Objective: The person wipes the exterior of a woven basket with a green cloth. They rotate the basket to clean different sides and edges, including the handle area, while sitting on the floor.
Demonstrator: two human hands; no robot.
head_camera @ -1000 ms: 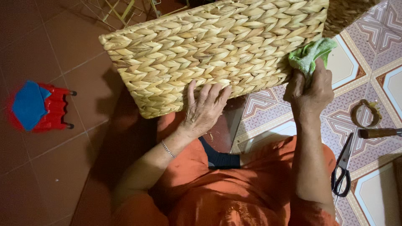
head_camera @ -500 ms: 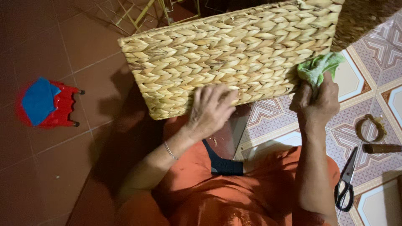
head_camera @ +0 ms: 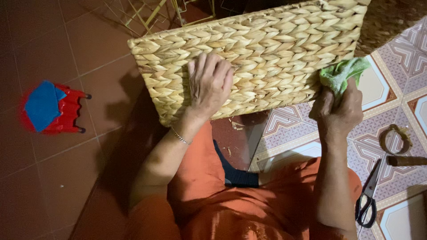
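Observation:
A large woven straw basket (head_camera: pixel 275 53) lies on its side in front of me, its braided wall facing up. My left hand (head_camera: pixel 209 84) rests flat on that wall, fingers spread, a thin bracelet on the wrist. My right hand (head_camera: pixel 338 109) is closed around a bunched green cloth (head_camera: pixel 342 73) and presses it against the basket's lower right corner. My legs in orange cloth fill the bottom of the view.
A small red plastic stool with a blue cloth (head_camera: pixel 51 109) stands on the brown tiles at left. On the patterned tiles at right lie black-handled scissors (head_camera: pixel 368 198), a small ring of twine (head_camera: pixel 395 138) and a wooden handle (head_camera: pixel 407 161). A thin wire frame (head_camera: pixel 151 15) lies behind the basket.
My left hand has slid up the basket wall from its lower edge to the middle. The right hand with the cloth stays at the corner.

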